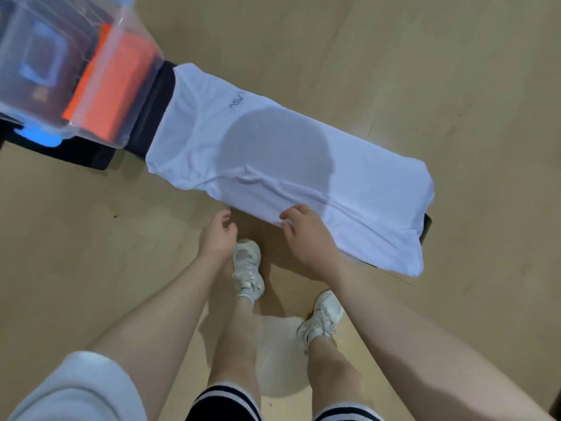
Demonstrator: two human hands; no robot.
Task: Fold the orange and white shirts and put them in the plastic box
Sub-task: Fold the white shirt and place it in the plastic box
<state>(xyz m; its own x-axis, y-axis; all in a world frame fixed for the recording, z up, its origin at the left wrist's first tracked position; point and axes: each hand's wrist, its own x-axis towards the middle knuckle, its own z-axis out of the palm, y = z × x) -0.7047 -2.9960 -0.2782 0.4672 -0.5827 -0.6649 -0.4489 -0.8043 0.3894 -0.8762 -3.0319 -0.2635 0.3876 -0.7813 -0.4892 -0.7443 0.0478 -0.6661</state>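
Head view: the left hand (217, 235) hangs free, fingers loosely apart, while the right hand (305, 235) pinches the near edge of the white shirt (273, 153), folded lengthwise on the worktop (158, 95). Beyond the fingers, the orange shirt (121, 83) already sits in the plastic box (91, 65); the white shirt's folding seems half done.

White shirt (288, 165): folded lengthwise into a long band, draped along the dark tabletop (158, 95), small grey logo up, creases along its near edge. Orange shirt (118, 83): folded flat inside the clear plastic box (121, 34), which stands at the tabletop's far-left end, beside the white shirt.
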